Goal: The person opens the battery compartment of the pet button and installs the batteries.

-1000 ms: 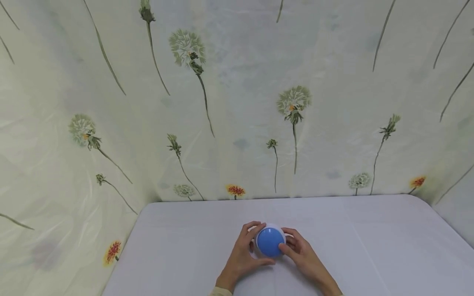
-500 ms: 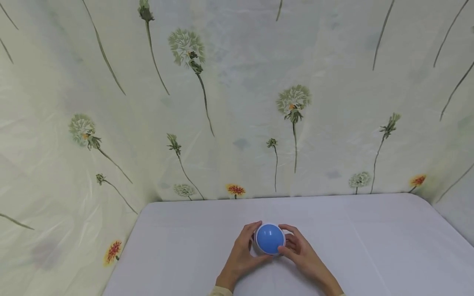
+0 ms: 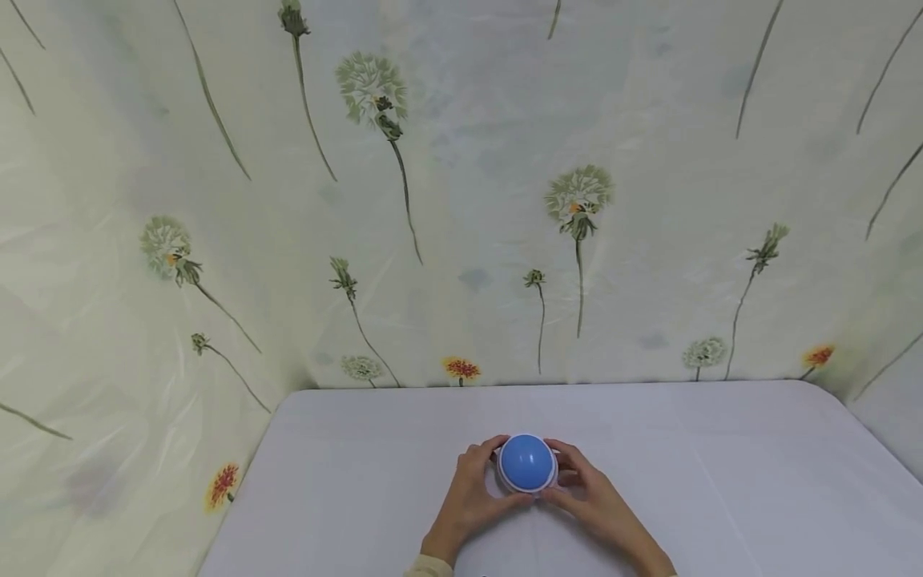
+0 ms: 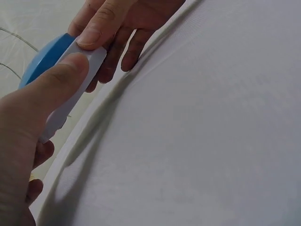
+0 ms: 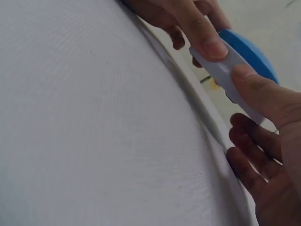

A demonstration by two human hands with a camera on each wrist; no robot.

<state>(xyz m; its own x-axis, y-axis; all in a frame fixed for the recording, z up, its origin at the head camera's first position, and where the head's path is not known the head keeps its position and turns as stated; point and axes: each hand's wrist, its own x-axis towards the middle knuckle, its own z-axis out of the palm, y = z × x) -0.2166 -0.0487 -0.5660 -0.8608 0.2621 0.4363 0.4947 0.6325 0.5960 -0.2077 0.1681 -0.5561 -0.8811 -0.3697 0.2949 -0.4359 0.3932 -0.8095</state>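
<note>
A round white disc-shaped device [image 5: 220, 70] with a glossy blue dome [image 3: 527, 463] on one face is held between both hands over the white table. My left hand [image 3: 470, 495] grips its left side, the thumb [image 4: 70, 70] along the white rim and fingers round the far edge. From the right, my right hand [image 3: 593, 495] pinches the same rim, its thumb [image 5: 249, 80] close to the left one. In the head view the dome faces up toward the camera. Both wrist views show the white base edge-on, with a small dark detail underneath; most of the underside is hidden.
The table [image 3: 375, 449] carries a smooth white cloth with faint creases. Behind it and at the left hangs a pale curtain [image 3: 476, 200] printed with dandelions and orange flowers. A light sleeve cuff [image 3: 430, 566] shows at my left wrist.
The right thumb has slid off the dome's face down to the white rim. The device has tilted slightly, so more rim shows below the dome. The left hand keeps its hold.
</note>
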